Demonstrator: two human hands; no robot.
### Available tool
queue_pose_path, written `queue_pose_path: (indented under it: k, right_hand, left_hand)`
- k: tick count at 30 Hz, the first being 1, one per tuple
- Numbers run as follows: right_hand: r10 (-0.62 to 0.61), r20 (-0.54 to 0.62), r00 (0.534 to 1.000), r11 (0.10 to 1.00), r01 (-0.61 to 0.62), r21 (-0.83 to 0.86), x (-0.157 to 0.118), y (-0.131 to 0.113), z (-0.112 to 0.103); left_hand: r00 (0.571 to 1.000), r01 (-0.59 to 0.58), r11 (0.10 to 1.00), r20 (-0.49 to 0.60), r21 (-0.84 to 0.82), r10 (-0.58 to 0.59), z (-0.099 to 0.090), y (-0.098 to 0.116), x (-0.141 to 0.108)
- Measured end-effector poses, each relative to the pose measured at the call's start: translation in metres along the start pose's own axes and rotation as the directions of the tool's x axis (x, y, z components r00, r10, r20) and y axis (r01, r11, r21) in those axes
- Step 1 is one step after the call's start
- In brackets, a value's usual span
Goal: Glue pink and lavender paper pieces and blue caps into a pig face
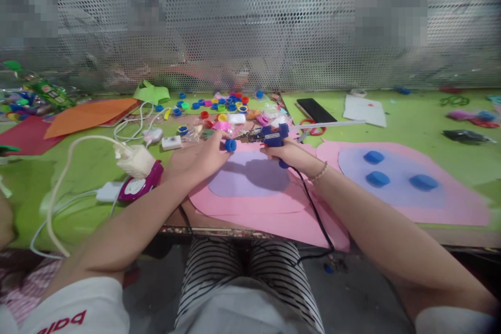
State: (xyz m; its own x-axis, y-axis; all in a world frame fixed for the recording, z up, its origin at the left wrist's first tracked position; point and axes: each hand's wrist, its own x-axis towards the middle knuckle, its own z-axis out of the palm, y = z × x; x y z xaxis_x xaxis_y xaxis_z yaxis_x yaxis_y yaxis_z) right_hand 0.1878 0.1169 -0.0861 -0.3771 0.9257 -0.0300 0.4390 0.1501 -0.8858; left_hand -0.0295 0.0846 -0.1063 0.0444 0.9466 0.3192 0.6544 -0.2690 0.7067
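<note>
Between the fingers of my left hand (214, 154) is a blue bottle cap (230, 145). My right hand (287, 152) grips a blue hot glue gun (275, 135), its nozzle pointing left toward the cap. A long clear glue stick (332, 124) sticks out behind the gun, and a black cord (313, 203) runs down from its handle. Below both hands lies a purple paper shape (246, 180) on a pink paper sheet (219, 204). To the right, three blue caps (378, 179) sit on a second purple paper shape (407, 195), also over pink paper.
Behind my hands are scattered colourful bottle caps (219, 104), red-handled scissors (315, 129) and a black phone (316, 110). A magenta power strip (143, 182) with plugs and looping white cables stands at left, near orange paper (90, 115). A perforated metal screen (250, 21) rises behind the table.
</note>
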Motion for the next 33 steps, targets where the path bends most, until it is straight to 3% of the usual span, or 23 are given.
queue_pose_path:
  k: [21, 33]
  right_hand:
    - [-0.023, 0.023, 0.999, 1.0, 0.023, 0.005, 0.0037, 0.0075, -0.0011]
    - [0.035, 0.013, 0.999, 0.999, -0.034, -0.037, 0.0004, 0.0024, -0.0033]
  left_hand:
    - [1.0, 0.005, 0.999, -0.015, 0.043, -0.005, -0.0024, 0.0005, -0.0008]
    - [1.0, -0.007, 1.0, -0.013, 0.02, 0.007, -0.0028, 0.0021, -0.0015]
